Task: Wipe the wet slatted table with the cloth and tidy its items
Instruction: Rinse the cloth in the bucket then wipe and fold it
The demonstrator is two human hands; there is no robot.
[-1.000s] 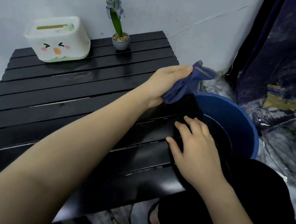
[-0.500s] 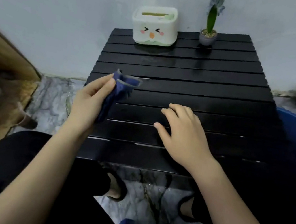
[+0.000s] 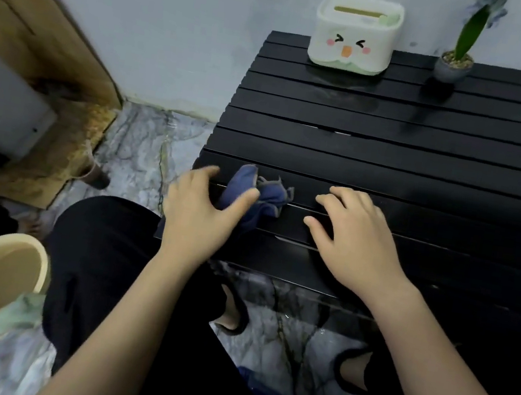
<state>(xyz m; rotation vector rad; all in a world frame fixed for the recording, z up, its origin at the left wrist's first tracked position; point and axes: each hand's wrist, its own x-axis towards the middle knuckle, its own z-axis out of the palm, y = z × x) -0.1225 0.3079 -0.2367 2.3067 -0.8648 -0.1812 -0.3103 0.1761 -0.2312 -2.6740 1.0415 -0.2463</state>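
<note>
Left hand (image 3: 198,211) grip loosely closed on bunched blue cloth (image 3: 261,194) at surface (image 3: 391,169) near-left corner, probably pressing it down; right hand (image 3: 353,236) flat, empty, just right of cloth; unwiped slats run away toward tissue box (image 3: 354,35).

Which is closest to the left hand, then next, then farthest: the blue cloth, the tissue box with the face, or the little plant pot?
Measured from the left hand:
1. Blue cloth, touching the hand at the table's near left edge.
2. Tissue box, at the back of the table by the wall.
3. Plant pot, at the far back right, beyond the box.
</note>
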